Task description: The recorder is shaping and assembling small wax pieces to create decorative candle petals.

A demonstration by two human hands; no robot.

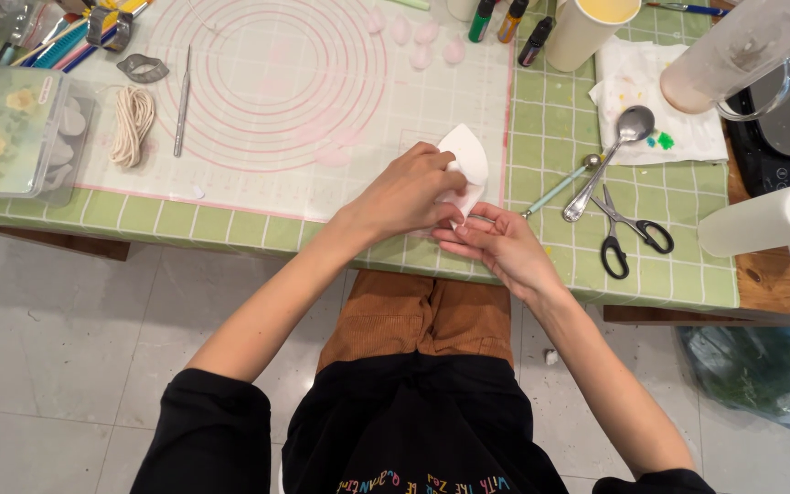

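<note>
Head view looks down on a green checked worktop (651, 274) with a translucent mat (267, 91) printed with pink rings. At the far left lies a clear lidded box (6, 128) with yellow flowers on it, then a coil of pale cord (133, 123), a thin metal tool (182, 101) and a grey lip-shaped cutter (142, 67).

Near the worktop's front edge the left hand (404, 192) reaches in from the left, its grip pressed onto a white, curved, petal-like piece (468, 160); the fingers curl over the piece's lower left part, while its rounded upper end stands free above the knuckles. The right hand (496, 242) lies just below and to the right, palm up, fingers stretched toward the piece's lower tip; whether its grip pinches the piece or only touches it cannot be told. The piece sits between the two hands, at the mat's right border.

Further right lie a thin ball-ended tool (560, 186), a metal spoon (610, 160), black-handled scissors (628, 233), a stained white paper towel (651, 87) and a white roll (765, 220).
</note>
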